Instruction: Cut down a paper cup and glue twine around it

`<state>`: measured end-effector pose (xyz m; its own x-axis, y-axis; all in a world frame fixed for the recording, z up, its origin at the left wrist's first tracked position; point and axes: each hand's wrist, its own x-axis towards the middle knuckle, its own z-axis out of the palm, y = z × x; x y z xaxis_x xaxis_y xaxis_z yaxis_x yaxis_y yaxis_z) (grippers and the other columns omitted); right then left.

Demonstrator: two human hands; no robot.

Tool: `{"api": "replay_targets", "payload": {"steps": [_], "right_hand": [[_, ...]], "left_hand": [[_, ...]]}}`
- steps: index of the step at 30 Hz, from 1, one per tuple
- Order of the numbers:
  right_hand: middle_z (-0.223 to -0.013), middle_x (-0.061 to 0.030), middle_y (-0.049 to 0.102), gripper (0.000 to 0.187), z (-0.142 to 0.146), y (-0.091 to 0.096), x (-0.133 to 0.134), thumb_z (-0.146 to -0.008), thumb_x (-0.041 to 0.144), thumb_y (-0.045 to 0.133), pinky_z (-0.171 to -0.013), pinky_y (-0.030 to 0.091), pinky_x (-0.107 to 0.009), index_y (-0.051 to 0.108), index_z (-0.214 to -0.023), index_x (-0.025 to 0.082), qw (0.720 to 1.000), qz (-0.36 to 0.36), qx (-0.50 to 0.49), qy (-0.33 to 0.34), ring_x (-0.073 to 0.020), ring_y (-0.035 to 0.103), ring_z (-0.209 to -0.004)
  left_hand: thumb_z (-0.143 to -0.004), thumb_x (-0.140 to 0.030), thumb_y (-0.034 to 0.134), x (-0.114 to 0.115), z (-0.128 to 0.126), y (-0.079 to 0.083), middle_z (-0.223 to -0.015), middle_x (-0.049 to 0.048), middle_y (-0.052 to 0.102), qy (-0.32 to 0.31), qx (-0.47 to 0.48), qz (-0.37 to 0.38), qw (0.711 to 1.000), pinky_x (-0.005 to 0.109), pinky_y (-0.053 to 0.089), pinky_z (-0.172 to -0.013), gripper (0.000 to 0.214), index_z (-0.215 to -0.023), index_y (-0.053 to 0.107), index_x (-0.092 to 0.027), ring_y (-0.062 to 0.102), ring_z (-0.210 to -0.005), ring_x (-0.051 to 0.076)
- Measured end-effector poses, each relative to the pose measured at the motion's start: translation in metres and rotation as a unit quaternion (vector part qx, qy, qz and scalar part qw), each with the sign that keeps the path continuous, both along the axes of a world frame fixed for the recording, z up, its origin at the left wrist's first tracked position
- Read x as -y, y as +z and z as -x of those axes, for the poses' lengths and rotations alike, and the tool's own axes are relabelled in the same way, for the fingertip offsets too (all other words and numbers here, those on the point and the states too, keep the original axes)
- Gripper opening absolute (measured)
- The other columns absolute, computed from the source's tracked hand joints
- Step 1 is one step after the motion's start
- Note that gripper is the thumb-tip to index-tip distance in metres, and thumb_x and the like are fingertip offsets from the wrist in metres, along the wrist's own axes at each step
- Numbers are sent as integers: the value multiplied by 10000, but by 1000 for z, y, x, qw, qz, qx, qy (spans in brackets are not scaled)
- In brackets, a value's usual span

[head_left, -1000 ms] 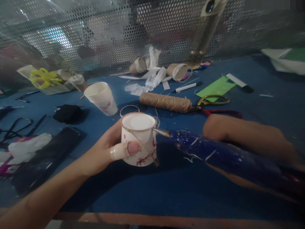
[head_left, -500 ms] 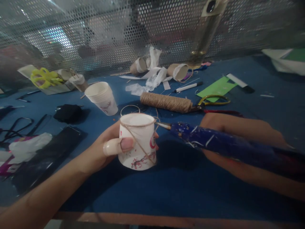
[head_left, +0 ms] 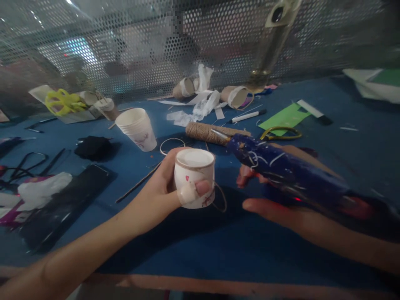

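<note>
My left hand (head_left: 168, 183), its thumb wrapped in a pale bandage, grips a white paper cup (head_left: 195, 177) with a printed branch pattern. Twine (head_left: 197, 167) runs round the cup's rim, and a loose loop of it hangs at the cup's lower right. In my right hand (head_left: 278, 208) is a dark blue glue gun (head_left: 265, 160), streaked with dried glue. Its metal nozzle points up and left, apart from the cup. Some of the right fingers stick out beneath the gun's body. Behind it lies a roll of brown twine (head_left: 204, 132), partly covered by the gun.
Stacked paper cups (head_left: 137, 129) stand left of the roll. Farther back are yellow scissors (head_left: 61, 102), white scraps (head_left: 206, 106), a marker (head_left: 246, 116) and green paper (head_left: 283, 118). A dark flat pack (head_left: 68, 204) lies left. A perforated metal screen (head_left: 215, 46) borders the back.
My left hand has moved right and turned the cup, so the slanting twine no longer shows on its front. The glue gun's nozzle has left the rim and risen toward the twine roll.
</note>
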<state>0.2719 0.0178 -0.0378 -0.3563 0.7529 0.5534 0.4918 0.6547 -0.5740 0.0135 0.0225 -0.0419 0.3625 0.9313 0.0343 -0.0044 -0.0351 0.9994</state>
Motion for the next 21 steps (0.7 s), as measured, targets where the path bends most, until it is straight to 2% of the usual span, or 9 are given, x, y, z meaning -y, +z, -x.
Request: {"api": "replay_targets", "payload": {"steps": [3, 6, 7, 9, 10, 13, 16, 18, 21], "right_hand": [[-989, 25, 735, 305, 3, 0, 3, -826, 477, 846, -745, 630, -325, 653, -1000, 318, 999, -16, 44, 3, -214, 740, -887], [-1034, 32, 742, 380, 6, -8, 7, -823, 459, 855, -730, 629, -326, 603, -1075, 329, 1000, -11, 16, 1, -212, 747, -873], [-1034, 38, 740, 386, 7, -12, 8, -830, 393, 857, -725, 623, -318, 571, -1080, 328, 1000, -16, -14, -12, -199, 743, -844], [-1098, 36, 737, 379, 7, -21, 8, -828, 270, 841, -765, 614, -290, 544, -1058, 323, 998, -36, 15, 43, -181, 744, -885], [-1164, 23, 729, 400, 6, -25, 8, -821, 218, 828, -774, 611, -284, 533, -1070, 321, 998, -36, 27, 54, -182, 743, -926], [-1159, 35, 726, 386, 2, -28, 5, -821, 98, 738, -738, 605, -264, 521, -1051, 320, 996, -29, 13, 78, -160, 744, -891], [-1062, 64, 754, 369, 2, -22, 3, -801, 63, 705, -688, 609, -268, 543, -1006, 324, 997, -60, -7, 39, -162, 752, -825], [-984, 61, 765, 299, 5, -16, 3, -820, 156, 748, -648, 604, -300, 585, -1000, 329, 997, -73, -2, -15, -180, 746, -757], [-760, 50, 721, 113, 9, -7, 4, -876, 318, 759, -573, 557, -339, 648, -895, 326, 995, -40, 12, -89, -189, 695, -608]], "left_hand": [[-881, -361, 833, 2, -4, 2, -1127, 29, 657, 3, -24, -17, 1000, 297, 568, -859, 453, -1243, 583, -254, 654, -1020, 220], [-889, -365, 828, 4, -6, 1, -1163, 30, 644, 14, -35, -23, 999, 299, 551, -901, 456, -1256, 576, -263, 637, -1060, 217], [-883, -357, 834, 4, -7, 1, -1167, 31, 645, 11, -26, -20, 999, 299, 550, -908, 466, -1259, 575, -264, 635, -1063, 216], [-867, -335, 847, 4, -9, 1, -1172, 33, 647, -4, 0, -16, 1000, 292, 556, -905, 485, -1260, 574, -264, 639, -1061, 212], [-865, -328, 849, 3, -9, 1, -1176, 33, 647, -13, 10, -14, 1000, 286, 560, -901, 485, -1261, 575, -266, 640, -1059, 208], [-878, -330, 839, 2, -9, 1, -1163, 21, 642, -29, 17, -7, 999, 261, 559, -889, 455, -1245, 576, -273, 633, -1045, 188], [-889, -339, 834, 1, -7, 0, -1158, 12, 628, -21, -10, -16, 1000, 264, 541, -907, 463, -1255, 559, -273, 612, -1036, 179], [-894, -355, 833, 2, -4, 0, -1193, 18, 612, -10, -43, -33, 998, 275, 521, -940, 498, -1289, 542, -270, 595, -1061, 182], [-897, -398, 829, 2, -1, 1, -1226, 27, 598, -5, -73, -45, 996, 277, 506, -957, 545, -1324, 518, -265, 578, -1087, 185]]}}
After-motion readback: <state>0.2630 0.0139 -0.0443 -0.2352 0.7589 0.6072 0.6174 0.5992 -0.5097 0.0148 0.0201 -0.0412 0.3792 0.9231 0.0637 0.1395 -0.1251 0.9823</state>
